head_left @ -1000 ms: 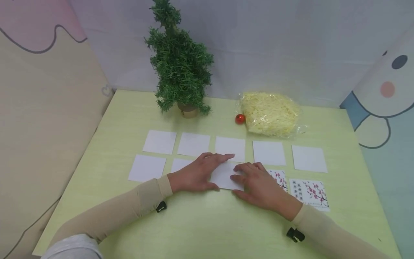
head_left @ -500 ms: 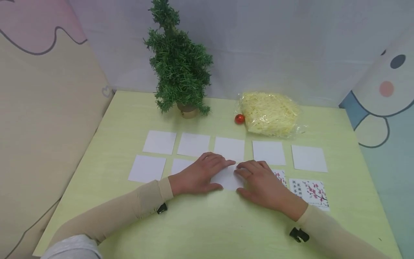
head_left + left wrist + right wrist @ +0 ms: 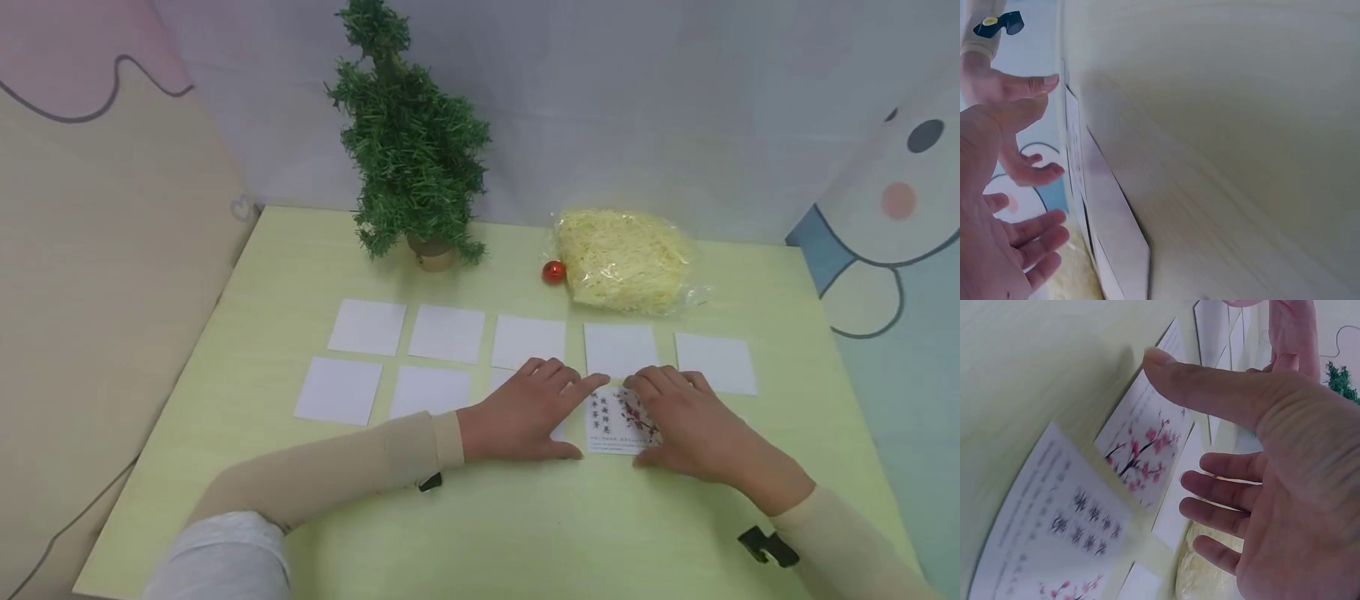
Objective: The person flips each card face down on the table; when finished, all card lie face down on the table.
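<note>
My right hand point(image 3: 697, 429) is over the right part of a white card printed with pink blossoms and dark characters point(image 3: 611, 425), fingers loosely extended. To the left of that card my left hand point(image 3: 525, 414) hovers, thumb and fingers spread, largely covering a plain white card point(image 3: 501, 379). The right wrist view shows the right palm with nothing in it and the blossom card point(image 3: 1147, 447) flat below the thumb. Another printed card point(image 3: 1047, 525) lies nearer that camera; in the head view the right hand mostly hides it. In the left wrist view, the left hand point(image 3: 991, 231) holds nothing.
Plain white cards lie in two rows, including one at the back left point(image 3: 367, 327) and one at the back right point(image 3: 716, 363). Behind them stand a small artificial tree point(image 3: 420, 158), a red ball point(image 3: 553, 272) and a clear bag of yellow shredded filler point(image 3: 626, 262).
Both hands have moved right, from the plain white card in the middle of the front row to the blossom card beside it. The head view has shifted slightly.
</note>
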`<state>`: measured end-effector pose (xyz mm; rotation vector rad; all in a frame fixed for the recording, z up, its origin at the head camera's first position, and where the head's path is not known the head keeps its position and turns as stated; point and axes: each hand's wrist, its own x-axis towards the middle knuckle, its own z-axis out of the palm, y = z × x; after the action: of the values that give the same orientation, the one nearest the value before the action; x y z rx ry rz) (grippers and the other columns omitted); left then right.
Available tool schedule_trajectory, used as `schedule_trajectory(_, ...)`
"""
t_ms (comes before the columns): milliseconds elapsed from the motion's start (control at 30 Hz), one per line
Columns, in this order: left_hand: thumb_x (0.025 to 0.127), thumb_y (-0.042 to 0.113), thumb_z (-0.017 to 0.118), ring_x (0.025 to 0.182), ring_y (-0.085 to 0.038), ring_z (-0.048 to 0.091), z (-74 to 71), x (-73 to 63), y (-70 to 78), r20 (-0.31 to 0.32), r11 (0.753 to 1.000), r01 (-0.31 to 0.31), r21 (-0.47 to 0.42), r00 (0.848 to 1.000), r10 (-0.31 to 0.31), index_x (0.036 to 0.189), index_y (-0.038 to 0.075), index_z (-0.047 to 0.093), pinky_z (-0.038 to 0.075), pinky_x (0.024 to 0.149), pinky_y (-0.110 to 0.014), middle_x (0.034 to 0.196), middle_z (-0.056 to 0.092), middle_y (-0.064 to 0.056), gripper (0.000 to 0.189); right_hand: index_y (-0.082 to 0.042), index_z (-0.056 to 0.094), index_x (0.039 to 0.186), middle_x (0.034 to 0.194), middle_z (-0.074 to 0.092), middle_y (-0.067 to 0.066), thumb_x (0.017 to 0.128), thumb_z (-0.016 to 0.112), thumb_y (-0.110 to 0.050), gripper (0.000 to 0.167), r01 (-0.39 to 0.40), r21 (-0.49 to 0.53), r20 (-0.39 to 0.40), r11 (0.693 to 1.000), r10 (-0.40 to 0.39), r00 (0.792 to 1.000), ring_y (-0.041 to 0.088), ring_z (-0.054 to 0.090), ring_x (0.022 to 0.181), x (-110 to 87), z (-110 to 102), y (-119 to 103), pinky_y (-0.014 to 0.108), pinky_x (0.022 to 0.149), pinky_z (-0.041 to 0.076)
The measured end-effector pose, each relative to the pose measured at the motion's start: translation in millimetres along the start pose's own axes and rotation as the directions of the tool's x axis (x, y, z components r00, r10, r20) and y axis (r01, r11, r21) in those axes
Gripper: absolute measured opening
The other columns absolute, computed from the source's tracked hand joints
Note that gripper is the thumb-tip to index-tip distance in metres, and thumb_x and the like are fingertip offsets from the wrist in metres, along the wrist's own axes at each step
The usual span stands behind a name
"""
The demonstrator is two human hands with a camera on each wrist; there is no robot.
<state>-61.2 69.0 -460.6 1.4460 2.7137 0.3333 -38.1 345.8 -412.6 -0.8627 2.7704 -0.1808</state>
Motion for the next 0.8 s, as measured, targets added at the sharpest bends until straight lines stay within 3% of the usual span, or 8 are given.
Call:
schedule_trajectory(200, 0.086, 0.085, 0.073, 0.120, -0.020, 0.055, 8.1, 22.7, 15.3, 0.039, 0.994, 0.010, 0.107, 0.999, -0.015, 0.176, 0.022, 0.024, 0.046, 0.104, -0.036, 0.131, 0.062, -0.002, 0.121, -0.002, 0.060, 0.144, 0.139, 0.065, 0.014, 0.067, 0.107, -0.041, 0.098, -0.012, -0.012, 0.000, 1.000, 0.012, 1.000, 0.037, 0.059, 0.127, -4.5, 6.6, 11.3, 0.066, 0.102, 0.048)
schedule_trajectory(367, 0.086, 0.087, 0.071, 0.111, -0.019, 0.052, 8.9, 30.8, 20.2, 0.063, 0.988, -0.003, 0.152, 0.998, -0.007, 0.178, 0.024, 0.021, 0.044, 0.096, -0.033, 0.123, 0.059, -0.002, 0.122, -0.004, 0.062, 0.139, 0.132, 0.065, 0.009, 0.065, 0.108, -0.039, 0.094, -0.010, -0.021, -0.018, 1.000, 0.010, 1.000, 0.032, 0.059, 0.118, -6.2, 8.5, 14.4, 0.064, 0.097, 0.049)
schedule_trajectory(567, 0.088, 0.081, 0.075, 0.110, -0.018, 0.050, 5.6, 32.5, 20.9, 0.073, 0.995, 0.007, 0.101, 0.997, -0.014, 0.177, 0.024, 0.020, 0.043, 0.096, -0.033, 0.123, 0.058, -0.001, 0.119, -0.004, 0.064, 0.134, 0.123, 0.062, 0.006, 0.064, 0.108, -0.037, 0.090, 0.003, -0.028, -0.019, 1.000, -0.003, 1.000, 0.028, 0.056, 0.110, -5.3, 8.9, 13.9, 0.058, 0.091, 0.048)
schedule_trajectory(800, 0.086, 0.068, 0.085, 0.110, -0.016, 0.046, 8.0, 38.1, 19.8, 0.066, 0.998, 0.059, -0.032, 0.996, -0.057, 0.176, 0.025, 0.016, 0.041, 0.096, -0.031, 0.121, 0.053, 0.001, 0.121, 0.001, 0.061, 0.141, 0.121, 0.060, 0.007, 0.067, 0.107, -0.036, 0.095, 0.010, -0.018, -0.011, 1.000, -0.011, 1.000, 0.028, 0.053, 0.109, -6.1, 9.6, 13.8, 0.048, 0.084, 0.045)
